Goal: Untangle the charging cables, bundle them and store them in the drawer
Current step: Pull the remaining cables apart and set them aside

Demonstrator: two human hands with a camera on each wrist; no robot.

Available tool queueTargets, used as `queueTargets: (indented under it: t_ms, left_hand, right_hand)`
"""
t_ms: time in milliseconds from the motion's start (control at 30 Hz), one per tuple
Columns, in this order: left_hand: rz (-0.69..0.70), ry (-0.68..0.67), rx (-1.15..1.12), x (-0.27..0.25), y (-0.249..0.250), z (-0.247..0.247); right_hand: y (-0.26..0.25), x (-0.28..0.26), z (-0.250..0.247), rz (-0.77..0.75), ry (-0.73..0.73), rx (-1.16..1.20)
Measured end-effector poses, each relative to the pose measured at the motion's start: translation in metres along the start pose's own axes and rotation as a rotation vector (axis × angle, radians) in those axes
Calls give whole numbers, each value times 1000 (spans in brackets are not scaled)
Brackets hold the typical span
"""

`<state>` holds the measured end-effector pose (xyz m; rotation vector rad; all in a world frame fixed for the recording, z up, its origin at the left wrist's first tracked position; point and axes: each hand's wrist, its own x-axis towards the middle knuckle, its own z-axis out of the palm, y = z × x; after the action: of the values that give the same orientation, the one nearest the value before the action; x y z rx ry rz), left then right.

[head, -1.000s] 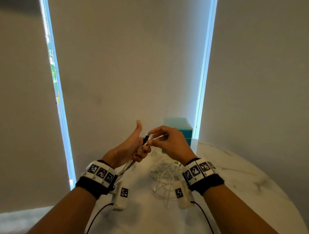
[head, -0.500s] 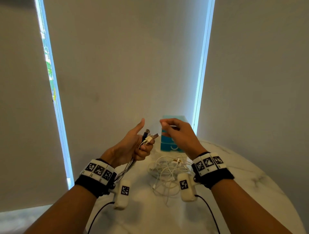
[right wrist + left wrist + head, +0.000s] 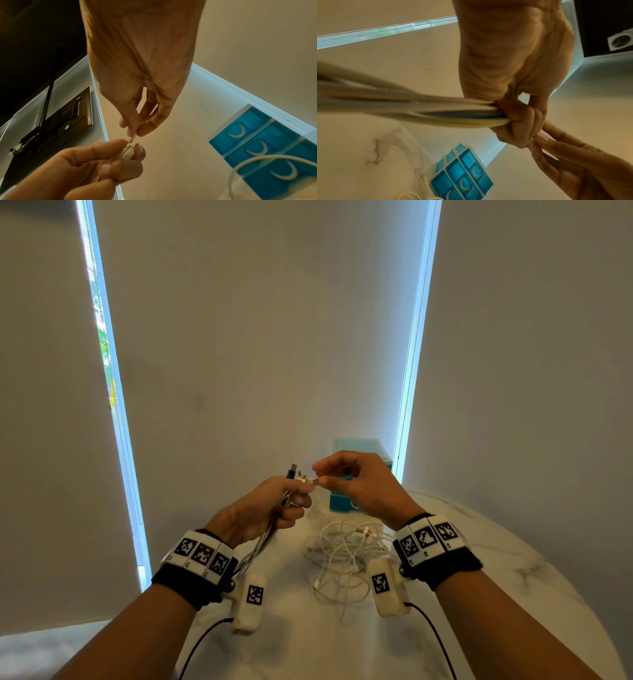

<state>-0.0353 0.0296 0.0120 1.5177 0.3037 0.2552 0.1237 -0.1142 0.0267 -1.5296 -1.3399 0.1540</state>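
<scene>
Both hands raised over round white marble table, cable ends between them.

Left hand grips bundle of braided cables; right hand pinches one white plug. Loose white cable tangle lies on table. Blue translucent drawer box at rear, drawers closed, contents not discernible.

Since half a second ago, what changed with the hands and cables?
The right hand came back toward the left hand, bringing a white connector end to the gripped cable bundle. The left thumb folded down. The loose white cables and blue drawer unit stayed put.
</scene>
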Motion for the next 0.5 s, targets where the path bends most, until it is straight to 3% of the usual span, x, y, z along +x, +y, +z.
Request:
queueTargets:
  t_ms: [200, 333, 500]
  left_hand:
    - [117, -3, -121, 1, -5, -2]
    - [170, 15, -229, 2, -10, -9]
    - [154, -21, -24, -3, -6, -5]
  right_hand:
    - [3, 1, 1, 85, 50, 50]
    - [-2, -1, -4, 56, 4, -6]
    - [-22, 0, -5, -66, -148, -210]
